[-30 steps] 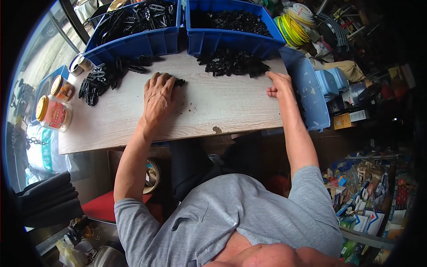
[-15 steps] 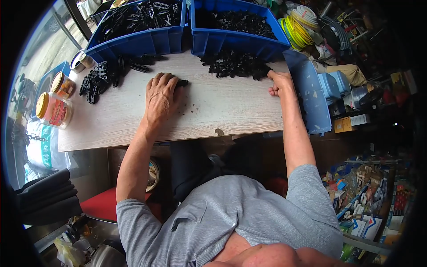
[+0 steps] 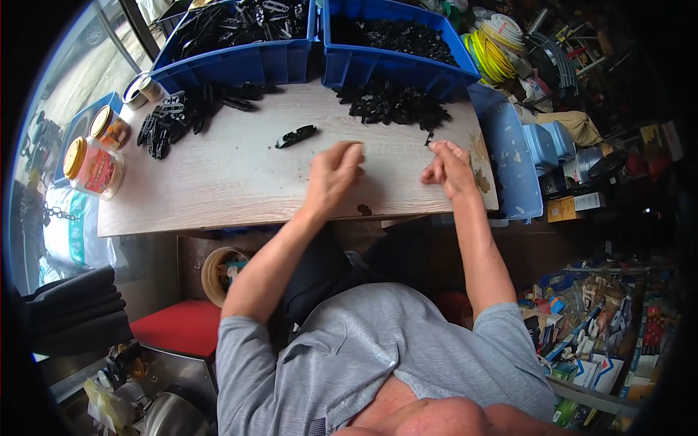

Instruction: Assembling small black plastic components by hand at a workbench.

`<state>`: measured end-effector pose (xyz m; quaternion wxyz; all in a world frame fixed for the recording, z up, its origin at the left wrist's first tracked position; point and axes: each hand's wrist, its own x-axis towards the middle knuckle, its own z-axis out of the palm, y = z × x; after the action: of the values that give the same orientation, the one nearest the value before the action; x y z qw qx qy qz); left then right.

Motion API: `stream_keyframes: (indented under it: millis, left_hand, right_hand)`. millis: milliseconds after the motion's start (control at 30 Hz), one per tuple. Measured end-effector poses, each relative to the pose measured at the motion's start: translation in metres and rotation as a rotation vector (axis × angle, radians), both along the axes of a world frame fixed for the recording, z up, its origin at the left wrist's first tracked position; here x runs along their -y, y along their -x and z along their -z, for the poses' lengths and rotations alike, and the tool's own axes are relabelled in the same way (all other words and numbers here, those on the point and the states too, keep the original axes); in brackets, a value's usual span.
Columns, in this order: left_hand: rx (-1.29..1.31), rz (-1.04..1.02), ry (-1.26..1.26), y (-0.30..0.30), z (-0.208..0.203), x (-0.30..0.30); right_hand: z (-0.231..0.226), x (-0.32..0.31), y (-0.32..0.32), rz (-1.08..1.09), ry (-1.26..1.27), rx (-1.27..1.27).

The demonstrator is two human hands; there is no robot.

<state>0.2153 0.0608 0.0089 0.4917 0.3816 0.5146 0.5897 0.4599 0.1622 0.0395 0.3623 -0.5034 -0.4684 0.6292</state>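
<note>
My left hand (image 3: 336, 174) is over the middle of the table, its fingers curled in and slightly blurred. Whether anything is inside them is hidden. To its upper left, a long black plastic part (image 3: 297, 136) lies by itself on the tabletop, apart from the hand. My right hand (image 3: 452, 171) pinches a small black plastic piece (image 3: 429, 136) between thumb and finger, just on my side of a heap of small black pieces (image 3: 396, 104). At the far left of the table sits a pile of long black plastic parts (image 3: 173, 120).
Two blue bins, one of long black parts (image 3: 233, 67) and one of small pieces (image 3: 396, 69), line the back. Lidded jars (image 3: 94, 171) stand at the left edge. A blue plastic tub (image 3: 509, 156) adjoins the right edge of the wood-patterned table (image 3: 218, 196).
My left hand has come off the long black part and moved right and nearer to me. My right hand has drawn back from the heap with a small black piece.
</note>
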Motion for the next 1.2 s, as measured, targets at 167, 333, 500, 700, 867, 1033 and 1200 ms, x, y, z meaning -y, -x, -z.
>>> stream_keyframes:
  millis: [167, 333, 500, 700, 867, 1033, 1200]
  left_hand:
    - [0.154, 0.241, 0.045, -0.049, -0.01, -0.034]
    - [0.386, 0.261, 0.074, -0.043, -0.014, -0.025]
    - [0.438, 0.24, 0.039, -0.039, -0.007, -0.019]
    - [0.241, -0.005, -0.141, -0.063, 0.005, -0.007]
    - [-0.034, -0.143, -0.299, -0.074, 0.009, 0.0]
    - [-0.181, -0.211, -0.319, -0.077, 0.003, 0.004]
    - [-0.184, -0.266, -0.37, -0.077, 0.003, 0.003]
  right_hand:
    - [0.01, 0.033, 0.028, -0.16, -0.205, -0.02]
    - [0.01, 0.043, 0.032, -0.187, -0.179, -0.132]
    - [0.01, 0.045, 0.032, -0.173, -0.191, -0.147]
    - [0.01, 0.049, 0.029, -0.172, -0.189, -0.223]
    - [0.011, 0.051, 0.029, -0.147, -0.21, -0.208]
    - [0.012, 0.052, 0.028, -0.136, -0.214, -0.194]
    - [0.011, 0.053, 0.031, -0.133, -0.237, -0.175]
